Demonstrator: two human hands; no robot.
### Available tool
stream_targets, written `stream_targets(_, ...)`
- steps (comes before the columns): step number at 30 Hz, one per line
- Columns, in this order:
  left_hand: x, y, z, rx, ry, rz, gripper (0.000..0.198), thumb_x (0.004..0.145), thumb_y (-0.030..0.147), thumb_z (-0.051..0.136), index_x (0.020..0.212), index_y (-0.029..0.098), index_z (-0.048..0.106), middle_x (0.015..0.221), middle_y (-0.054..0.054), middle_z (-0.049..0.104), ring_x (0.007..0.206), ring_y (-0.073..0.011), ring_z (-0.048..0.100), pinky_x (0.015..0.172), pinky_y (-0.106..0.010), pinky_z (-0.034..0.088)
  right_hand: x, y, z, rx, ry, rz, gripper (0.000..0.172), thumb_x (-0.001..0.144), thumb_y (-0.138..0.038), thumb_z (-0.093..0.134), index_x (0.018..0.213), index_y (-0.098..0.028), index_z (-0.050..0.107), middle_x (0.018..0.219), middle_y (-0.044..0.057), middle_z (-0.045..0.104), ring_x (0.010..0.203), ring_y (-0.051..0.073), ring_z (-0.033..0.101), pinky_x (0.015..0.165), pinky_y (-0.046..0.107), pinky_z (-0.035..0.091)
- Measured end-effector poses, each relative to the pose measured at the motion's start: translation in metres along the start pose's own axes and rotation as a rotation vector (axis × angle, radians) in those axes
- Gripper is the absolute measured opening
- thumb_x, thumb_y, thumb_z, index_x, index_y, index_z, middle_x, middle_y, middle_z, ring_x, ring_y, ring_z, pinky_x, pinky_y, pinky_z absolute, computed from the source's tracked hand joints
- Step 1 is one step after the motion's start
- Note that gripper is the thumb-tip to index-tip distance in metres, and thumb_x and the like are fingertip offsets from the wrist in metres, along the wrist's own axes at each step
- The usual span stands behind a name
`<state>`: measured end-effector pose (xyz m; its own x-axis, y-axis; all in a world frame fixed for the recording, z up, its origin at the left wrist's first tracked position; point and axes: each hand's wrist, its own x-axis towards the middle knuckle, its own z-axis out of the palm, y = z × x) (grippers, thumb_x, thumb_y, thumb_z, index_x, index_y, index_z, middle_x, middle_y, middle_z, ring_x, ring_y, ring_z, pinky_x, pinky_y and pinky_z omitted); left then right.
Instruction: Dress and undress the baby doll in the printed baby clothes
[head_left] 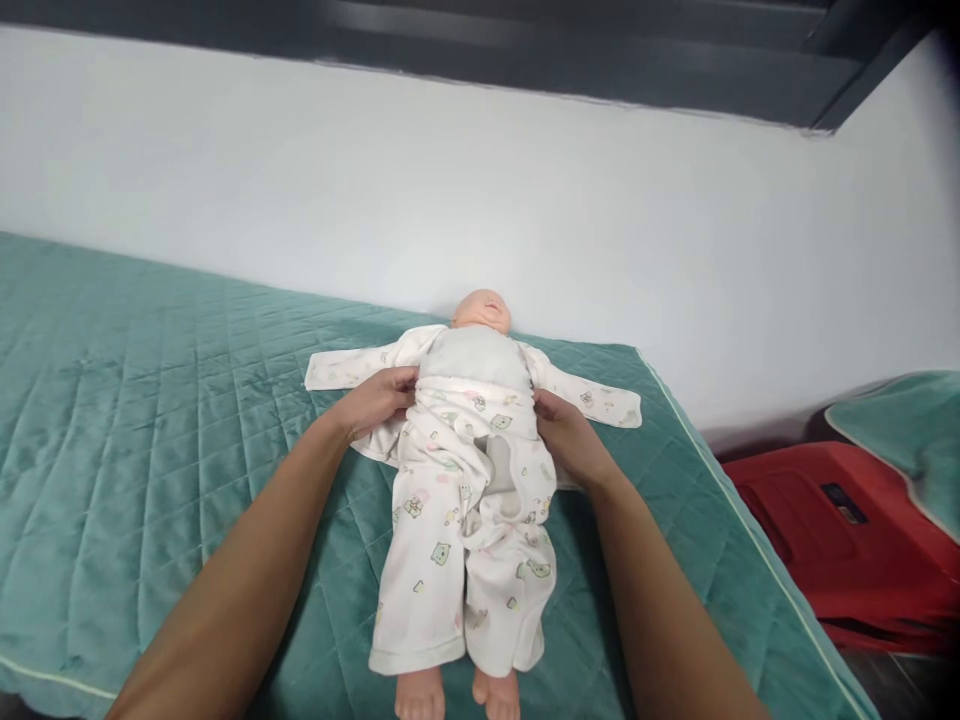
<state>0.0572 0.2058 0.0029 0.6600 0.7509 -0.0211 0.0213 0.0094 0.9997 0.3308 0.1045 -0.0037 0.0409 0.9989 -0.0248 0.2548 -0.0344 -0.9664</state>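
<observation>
Bedspread (150,400), green and quilted, carries a baby doll (474,357) lying on its back, head far, in cartoon-print trousers (431,520), left hand (382,398) and right hand (566,432) pinching either side of the waistband (472,391), seemingly a fitting step, the next move calling for even, gentle tension.

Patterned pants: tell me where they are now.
In the head view's lower centre, the patterned pants are on the doll, waistband between left hand and right hand.
</observation>
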Motion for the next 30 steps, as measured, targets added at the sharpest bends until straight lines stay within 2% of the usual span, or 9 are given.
stream_targets(6, -0.002, 0.004, 0.005, 0.145, 0.104, -0.006, 0.014, 0.068, 0.021, 0.056, 0.077, 0.017, 0.066, 0.069, -0.001, 0.065, 0.07, -0.019, 0.061, 0.066, -0.03, 0.048, 0.0, 0.005, -0.004, -0.133, 0.08, -0.02, 0.014, 0.082, -0.03, 0.053, 0.091, -0.022, 0.06, 0.081, -0.001, 0.067, 0.075, 0.017, 0.059, 0.064, 0.027, 0.043)
stream_targets(12, 0.003, 0.001, 0.005, 0.441, 0.361, 0.046, 0.006, 0.068, 0.018, 0.055, 0.072, 0.018, 0.058, 0.075, 0.001, 0.063, 0.073, -0.0165, 0.057, 0.066, -0.027, 0.043, 0.003, 0.004, -0.002, -0.372, 0.253, -0.056, 0.016, 0.077, -0.02, 0.05, 0.091, -0.022, 0.058, 0.084, 0.001, 0.066, 0.079, 0.019, 0.06, 0.073, 0.032, 0.045)
stream_targets(14, 0.005, 0.0, 0.004, 0.5, 0.44, 0.081, 0.006, 0.071, 0.02, 0.054, 0.074, 0.019, 0.059, 0.077, 0.0, 0.064, 0.075, -0.0163, 0.057, 0.069, -0.027, 0.043, 0.004, 0.003, 0.001, -0.418, 0.293, -0.089, 0.015, 0.077, -0.019, 0.049, 0.09, -0.022, 0.057, 0.083, 0.002, 0.065, 0.079, 0.019, 0.059, 0.076, 0.034, 0.046)
stream_targets(18, 0.0, 0.007, 0.009, 0.422, 0.605, 0.176, 0.018, 0.081, 0.031, 0.055, 0.092, 0.02, 0.065, 0.089, -0.001, 0.067, 0.081, -0.0164, 0.059, 0.073, -0.027, 0.045, -0.001, -0.009, 0.006, -0.34, 0.489, -0.207, 0.01, 0.081, -0.027, 0.055, 0.09, -0.023, 0.056, 0.092, 0.005, 0.062, 0.087, 0.02, 0.059, 0.082, 0.037, 0.049)
stream_targets(20, -0.004, 0.014, 0.015, 0.426, 0.565, 0.245, 0.021, 0.083, 0.037, 0.058, 0.093, 0.021, 0.067, 0.096, -0.002, 0.066, 0.087, -0.0174, 0.059, 0.076, -0.027, 0.046, -0.005, -0.018, 0.009, -0.264, 0.473, -0.298, 0.012, 0.083, -0.033, 0.06, 0.09, -0.024, 0.058, 0.097, 0.005, 0.06, 0.093, 0.021, 0.057, 0.086, 0.038, 0.049)
stream_targets(23, -0.008, 0.021, 0.021, 0.505, 0.377, 0.33, 0.021, 0.083, 0.04, 0.063, 0.091, 0.021, 0.07, 0.097, -0.004, 0.064, 0.091, -0.0196, 0.057, 0.083, -0.03, 0.046, -0.008, -0.03, 0.012, -0.254, 0.276, -0.391, 0.013, 0.084, -0.037, 0.064, 0.091, -0.026, 0.061, 0.102, 0.005, 0.058, 0.095, 0.021, 0.055, 0.089, 0.038, 0.048)
stream_targets(26, -0.007, 0.024, 0.02, 0.599, 0.248, 0.365, 0.022, 0.08, 0.041, 0.068, 0.093, 0.023, 0.07, 0.103, -0.005, 0.06, 0.103, -0.0225, 0.053, 0.095, -0.034, 0.042, -0.005, -0.038, 0.009, -0.334, 0.133, -0.415, 0.015, 0.084, -0.038, 0.066, 0.092, -0.026, 0.062, 0.104, 0.005, 0.056, 0.099, 0.022, 0.053, 0.091, 0.038, 0.045)
stream_targets(30, -0.005, 0.027, 0.017, 0.681, 0.167, 0.366, 0.02, 0.077, 0.041, 0.072, 0.086, 0.024, 0.067, 0.11, -0.005, 0.056, 0.112, -0.0249, 0.047, 0.101, -0.038, 0.038, 0.0, -0.046, 0.0, -0.437, -0.04, -0.392, 0.02, 0.081, -0.04, 0.071, 0.086, -0.025, 0.058, 0.103, 0.004, 0.053, 0.099, 0.022, 0.052, 0.091, 0.037, 0.043)
